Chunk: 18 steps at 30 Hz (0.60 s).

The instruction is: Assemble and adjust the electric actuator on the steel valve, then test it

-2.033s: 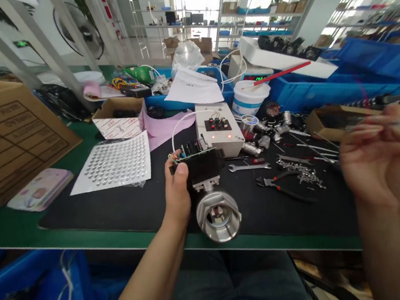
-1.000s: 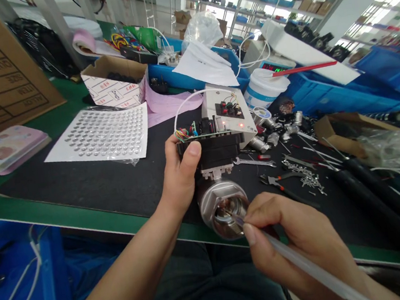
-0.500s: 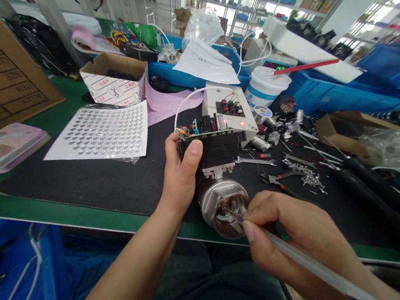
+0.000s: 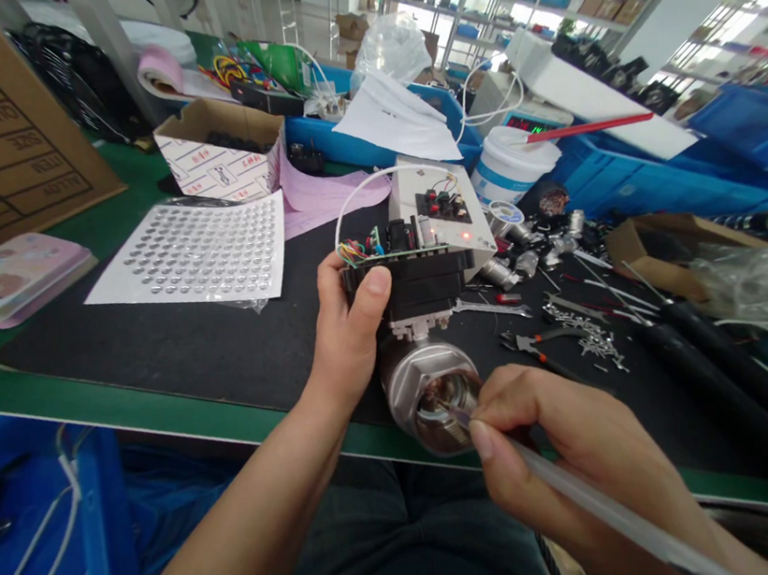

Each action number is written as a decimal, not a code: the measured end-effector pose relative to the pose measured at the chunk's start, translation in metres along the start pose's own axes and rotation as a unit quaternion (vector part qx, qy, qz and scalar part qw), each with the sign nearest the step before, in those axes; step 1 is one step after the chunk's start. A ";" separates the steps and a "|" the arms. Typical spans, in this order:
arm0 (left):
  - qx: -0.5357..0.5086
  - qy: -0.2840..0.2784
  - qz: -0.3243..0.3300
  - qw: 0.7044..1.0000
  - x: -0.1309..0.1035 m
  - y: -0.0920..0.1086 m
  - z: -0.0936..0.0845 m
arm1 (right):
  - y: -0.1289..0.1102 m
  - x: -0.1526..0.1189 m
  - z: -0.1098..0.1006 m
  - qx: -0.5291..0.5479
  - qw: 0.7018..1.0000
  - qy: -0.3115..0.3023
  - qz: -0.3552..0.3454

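Observation:
My left hand (image 4: pixel 351 329) grips the left side of a black actuator housing (image 4: pixel 419 288), thumb in front, with a bare circuit board and coloured wires on top. Below the housing sits a metal valve body (image 4: pixel 411 388), its threaded hex opening facing me at the table edge. In my right hand (image 4: pixel 552 435) is a slim translucent pen-like tool (image 4: pixel 587 492), pinched between thumb and fingers. The tool's thin tip points into the valve opening; whether it touches the inside I cannot tell. A white cable (image 4: pixel 351 199) loops from the board toward a grey box.
The grey box (image 4: pixel 413 185) with a red light stands behind the actuator. A sheet of round clear stickers (image 4: pixel 209 249) lies left. To the right are a wrench (image 4: pixel 493 309), pliers (image 4: pixel 533 343), loose screws (image 4: pixel 596 344), metal fittings and a white tub (image 4: pixel 509 162).
Almost nothing differs. Both hands, the valve and the tool keep nearly the same places, with only a slight shift of the view.

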State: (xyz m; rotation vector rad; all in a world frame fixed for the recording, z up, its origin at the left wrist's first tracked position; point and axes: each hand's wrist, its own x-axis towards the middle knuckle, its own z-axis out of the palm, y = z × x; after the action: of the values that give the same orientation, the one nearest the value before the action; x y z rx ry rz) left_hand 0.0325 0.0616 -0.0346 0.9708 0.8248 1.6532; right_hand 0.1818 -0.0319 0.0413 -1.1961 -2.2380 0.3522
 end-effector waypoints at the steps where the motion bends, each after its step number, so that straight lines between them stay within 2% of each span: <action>1: 0.000 0.000 0.000 1.000 0.000 0.000 0.000 | 0.001 -0.001 0.000 -0.002 1.000 -0.006 0.001; 15: -0.001 0.007 0.001 1.000 0.000 0.000 0.000 | 0.001 0.000 -0.001 -0.002 1.000 -0.011 0.009; 18: -0.003 0.010 0.003 1.000 -0.001 0.001 0.000 | -0.006 0.000 -0.008 0.043 0.999 -0.021 0.013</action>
State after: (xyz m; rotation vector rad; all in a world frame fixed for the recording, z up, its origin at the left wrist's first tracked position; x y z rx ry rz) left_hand 0.0322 0.0605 -0.0344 0.9546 0.8315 1.6728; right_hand 0.1821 -0.0355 0.0504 -1.1853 -2.2216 0.4834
